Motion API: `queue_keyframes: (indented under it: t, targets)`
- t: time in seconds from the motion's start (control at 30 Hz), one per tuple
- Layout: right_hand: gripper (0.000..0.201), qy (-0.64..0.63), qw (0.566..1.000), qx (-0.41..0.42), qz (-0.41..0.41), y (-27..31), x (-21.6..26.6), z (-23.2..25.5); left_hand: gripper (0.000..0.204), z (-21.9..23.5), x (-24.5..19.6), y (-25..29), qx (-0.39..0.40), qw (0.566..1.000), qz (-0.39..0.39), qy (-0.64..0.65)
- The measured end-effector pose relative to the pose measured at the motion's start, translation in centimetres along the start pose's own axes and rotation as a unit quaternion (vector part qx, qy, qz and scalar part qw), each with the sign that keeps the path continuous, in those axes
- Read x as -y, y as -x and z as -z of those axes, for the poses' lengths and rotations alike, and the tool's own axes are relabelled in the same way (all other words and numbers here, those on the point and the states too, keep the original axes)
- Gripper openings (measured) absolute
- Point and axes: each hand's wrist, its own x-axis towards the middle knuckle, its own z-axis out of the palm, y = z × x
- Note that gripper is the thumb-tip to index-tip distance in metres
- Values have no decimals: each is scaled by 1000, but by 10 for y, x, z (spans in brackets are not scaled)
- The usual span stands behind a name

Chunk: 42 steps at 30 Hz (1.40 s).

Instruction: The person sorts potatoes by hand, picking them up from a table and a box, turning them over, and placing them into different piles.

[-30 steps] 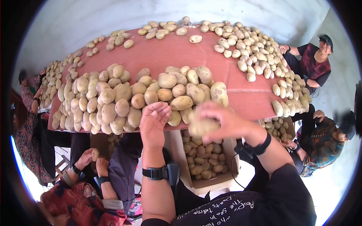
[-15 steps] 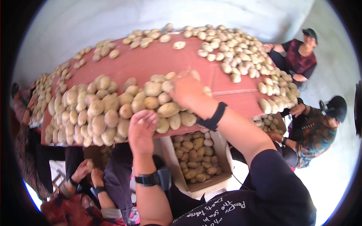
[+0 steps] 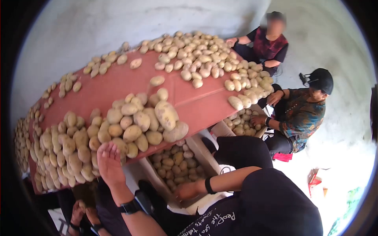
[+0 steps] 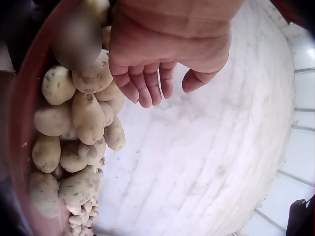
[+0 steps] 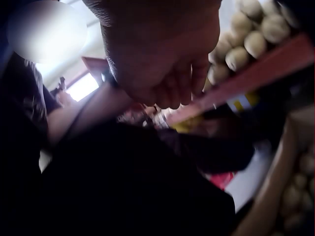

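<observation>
Many potatoes lie heaped along the front of the red table. My left hand is at the heap's front edge, its fingertips overlapping the potatoes in the head view. In the left wrist view the left hand has loosely bent fingers and holds nothing. My right hand is down at the near end of a cardboard box of potatoes below the table edge. The right wrist view shows the right hand dark and blurred, fingers loosely curled, with nothing visible in them.
More potatoes cover the table's far right part. A single potato lies behind the front heap. On the right, one person sits by another box of potatoes, and another person is at the far end.
My right hand held a potato, reached over the right end of the heap, and is now down by the box without it. My head view has turned right. The left hand stays by the heap.
</observation>
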Motion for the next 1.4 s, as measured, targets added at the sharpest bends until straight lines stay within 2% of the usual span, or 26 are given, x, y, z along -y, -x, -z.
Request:
queue_keyframes:
  t: [0.07, 0.1, 0.13, 0.17, 0.23, 0.3, 0.37, 0.43, 0.57, 0.67, 0.77, 0.87, 0.9, 1.0, 1.03, 1.17, 1.23, 1.33, 1.4]
  targets:
    - [27, -72, 978, 139, -139, 37, -18, -20, 40, 0, -1, 2, -16, 1000, 10, -7]
    - [25, -13, 971, 175, -165, 41, -4, 9, 40, -2, -2, 3, -23, 1000, 11, -14]
    - [26, 38, 942, 290, -166, 54, -32, -17, 40, -4, -1, 2, -26, 999, 9, -19]
    - [25, 35, 937, 302, -170, 61, -35, -11, 39, -4, -2, 1, -20, 1000, 9, -12]
    - [25, 37, 913, 301, -273, 59, -35, 16, 40, -5, -4, -1, -25, 999, 11, -24]
    - [27, 69, 898, 283, -329, 54, -68, 25, 43, -6, -3, -4, -50, 997, 19, -56]
    - [29, 26, 891, 194, -411, 59, -114, 8, 41, -6, -1, -5, -43, 998, 19, -47]
    - [29, 74, 874, 145, -458, 52, -133, 20, 40, -6, 1, -6, -36, 998, 21, -41]
    - [30, 133, 857, 82, -491, 34, -154, 34, 41, -5, 1, -6, -17, 999, 19, -21]
    - [32, 159, 853, 129, -480, 24, -170, 41, 42, -4, 3, -4, -13, 1000, 20, -18]
    - [34, 126, 822, 73, -550, 24, -194, 14, 43, -6, 5, -9, -9, 999, 21, -23]
    - [46, 109, 817, 32, -566, 21, -197, 6, 43, -9, 6, -10, -15, 999, 23, -30]
    - [55, 98, 808, 49, -578, 18, -200, 6, 44, -11, 7, -9, -22, 999, 25, -32]
    - [43, 121, 812, 39, -570, 21, -199, 3, 43, -18, 8, -10, -40, 998, 33, -39]
    - [46, 123, 810, 56, -571, 21, -198, 7, 42, -19, 9, -10, -40, 998, 35, -39]
    - [47, 128, 822, 0, -555, 25, -207, -5, 38, -23, 10, -9, -37, 998, 32, -27]
    - [47, 135, 813, 41, -565, 21, -206, -6, 35, -29, 10, -7, -50, 998, 28, -22]
    - [49, 112, 798, 85, -587, 16, -198, 5, 30, -25, 12, -5, -5, 998, 57, -29]
    - [51, 84, 792, 123, -592, 13, -195, 21, 27, -24, 17, -3, 40, 990, 121, -59]
